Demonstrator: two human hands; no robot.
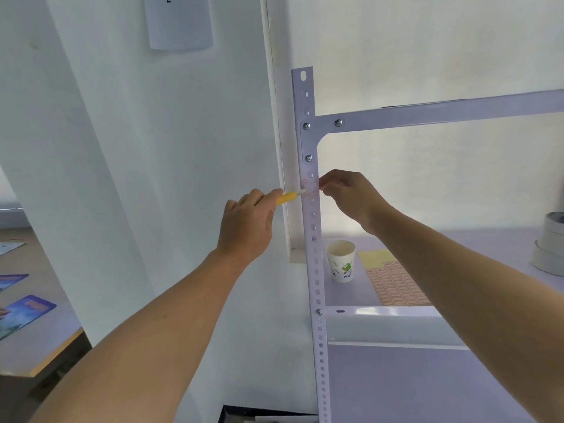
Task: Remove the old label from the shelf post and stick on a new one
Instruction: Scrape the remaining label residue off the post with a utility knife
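The white perforated shelf post stands upright in the middle of the view. My left hand grips a yellow-handled scraper whose pale tip touches the post's front face, where faint reddish label residue shows. My right hand is curled at the post's right edge at the same height, fingertips pinched against it; I cannot tell whether a scrap of label is between them. A sheet of new orange labels lies on the shelf below.
A paper cup stands on the shelf board beside the post. Rolls of tape sit at the right edge. A white wall and column lie behind the post. A table with coloured cards is at the lower left.
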